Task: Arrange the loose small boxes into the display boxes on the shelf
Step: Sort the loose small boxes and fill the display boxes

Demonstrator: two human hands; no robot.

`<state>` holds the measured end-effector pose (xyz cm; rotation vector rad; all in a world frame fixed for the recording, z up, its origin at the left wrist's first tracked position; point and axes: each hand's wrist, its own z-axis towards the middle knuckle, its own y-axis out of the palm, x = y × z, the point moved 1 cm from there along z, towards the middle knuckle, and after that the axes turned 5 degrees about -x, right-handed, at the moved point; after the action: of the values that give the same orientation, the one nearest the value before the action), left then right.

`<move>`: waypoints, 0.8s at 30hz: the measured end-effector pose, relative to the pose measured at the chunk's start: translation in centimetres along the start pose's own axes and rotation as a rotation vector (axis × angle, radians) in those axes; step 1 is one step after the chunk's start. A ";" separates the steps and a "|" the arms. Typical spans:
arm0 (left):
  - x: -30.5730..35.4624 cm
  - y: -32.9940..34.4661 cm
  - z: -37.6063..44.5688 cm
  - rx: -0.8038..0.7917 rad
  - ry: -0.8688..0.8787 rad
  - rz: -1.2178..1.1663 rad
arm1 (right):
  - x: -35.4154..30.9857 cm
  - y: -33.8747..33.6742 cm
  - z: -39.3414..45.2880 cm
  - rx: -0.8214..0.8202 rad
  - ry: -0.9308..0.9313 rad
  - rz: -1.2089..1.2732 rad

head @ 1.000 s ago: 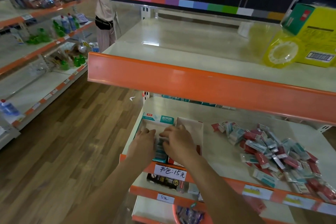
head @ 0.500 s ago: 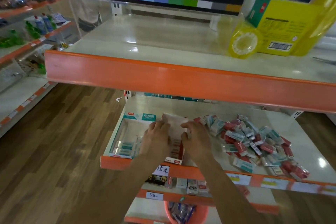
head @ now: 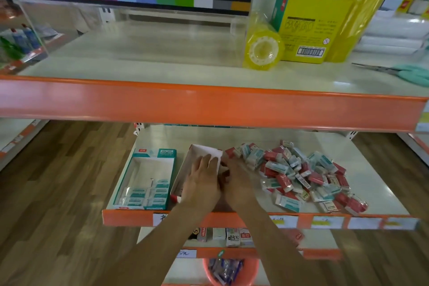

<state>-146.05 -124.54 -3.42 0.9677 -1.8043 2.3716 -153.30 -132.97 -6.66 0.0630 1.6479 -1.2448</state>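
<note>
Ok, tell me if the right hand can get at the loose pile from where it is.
Probably yes. The right hand sits at the red display box, and the pile lies right beside it on the same shelf, with nothing between them.

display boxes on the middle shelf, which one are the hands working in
The white display box right beside the loose pile; both hands cover it. The teal display box at the shelf's left end sits untouched, with teal small boxes along its front.

A yellow tape roll [head: 264, 50] leans beside a yellow carton [head: 308, 28]; teal scissors [head: 408, 72] lie nearby.
</note>
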 end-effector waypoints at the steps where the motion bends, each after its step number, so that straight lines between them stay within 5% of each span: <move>1: -0.1 0.0 -0.1 0.007 -0.005 0.000 | -0.1 0.3 0.1 0.009 0.032 0.156; 8: -0.8 0.1 -0.5 -0.040 -0.072 -0.010 | -0.6 1.4 0.7 -0.064 -0.046 -0.038; 13: -0.5 -0.2 -0.3 -0.001 -0.042 -0.024 | -0.2 1.1 0.8 -0.079 0.037 0.140; 24: 1.4 2.4 3.3 -0.088 0.105 0.141 | 1.8 -3.0 2.1 0.159 0.088 -0.079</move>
<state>-146.50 -128.66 -4.35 0.7153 -1.9792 2.3462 -154.42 -136.75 -5.81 0.1540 1.6367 -1.4502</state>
